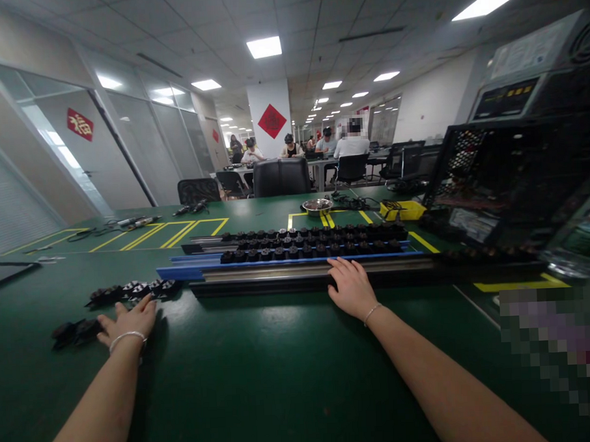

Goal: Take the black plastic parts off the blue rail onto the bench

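Note:
My left hand [128,324] is over the green table at the left, fingers spread, beside a row of small black parts [132,290]. Two or so more dark parts [75,332] lie just left of it. My right hand [351,287] rests its spread fingertips at the near black rail [268,285], with nothing held in it. Behind that rail lie blue rails [180,272], and several black parts [293,252] sit in rows along the rails.
A metal bowl [317,207], cables and a yellow tray [402,210] stand at the back of the green table [234,393]. An open black computer case [488,173] is at the right. Seated people [353,145] are beyond.

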Tool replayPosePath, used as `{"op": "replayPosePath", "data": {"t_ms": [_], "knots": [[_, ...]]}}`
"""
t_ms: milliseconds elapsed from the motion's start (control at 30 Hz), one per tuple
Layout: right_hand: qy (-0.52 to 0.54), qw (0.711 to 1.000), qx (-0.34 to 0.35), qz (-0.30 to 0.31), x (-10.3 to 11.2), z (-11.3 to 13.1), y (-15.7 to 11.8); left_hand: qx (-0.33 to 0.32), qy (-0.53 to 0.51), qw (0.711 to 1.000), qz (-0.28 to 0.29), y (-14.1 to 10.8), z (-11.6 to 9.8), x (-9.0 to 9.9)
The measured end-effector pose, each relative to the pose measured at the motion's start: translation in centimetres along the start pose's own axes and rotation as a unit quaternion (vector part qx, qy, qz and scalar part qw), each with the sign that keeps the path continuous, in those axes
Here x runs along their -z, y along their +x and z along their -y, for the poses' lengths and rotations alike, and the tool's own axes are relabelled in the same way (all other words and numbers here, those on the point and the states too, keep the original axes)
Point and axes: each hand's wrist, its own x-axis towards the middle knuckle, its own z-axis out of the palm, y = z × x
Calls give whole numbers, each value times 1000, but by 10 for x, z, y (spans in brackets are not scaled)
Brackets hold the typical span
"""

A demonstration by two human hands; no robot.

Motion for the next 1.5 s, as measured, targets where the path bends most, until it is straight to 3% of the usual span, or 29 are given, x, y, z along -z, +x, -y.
{"op": "replayPosePath", "data": {"t_ms": [67,167,233,300,367,433,500,600,700,867,1033,1300,1500], "knots": [[0,1000,-1,-1,0,0,0,21,24,998,-53,-11,-15,5],[0,1000,1,-4,0,1,0,-95,3,985,-147,-34,-55,11],[0,1000,3,-6,0,3,-1,-186,-26,968,-166,-55,-90,8],[4,1000,7,-10,1,4,-1,-289,-32,949,-118,-79,-126,-1],[16,1000,15,-17,3,2,0,-362,-11,932,-29,-104,-157,-14],[33,999,14,-38,6,-6,3,-389,14,921,33,-126,-179,-27],[42,996,-21,-77,10,-21,5,-397,28,916,56,-143,-191,-38],[21,971,-169,-167,16,-54,4,-408,41,910,57,-153,-191,-44],[-13,915,-313,-253,20,-85,-3,-399,45,915,41,-152,-180,-45],[-26,856,-424,-295,30,-118,-19,-391,42,919,27,-153,-171,-45],[-8,845,-452,-285,36,-130,-24,-397,39,916,35,-156,-172,-47],[-29,811,-495,-309,32,-128,-23,-405,32,913,46,-155,-173,-47],[-24,796,-529,-294,36,-127,-21,-404,22,913,49,-155,-174,-46]]}}
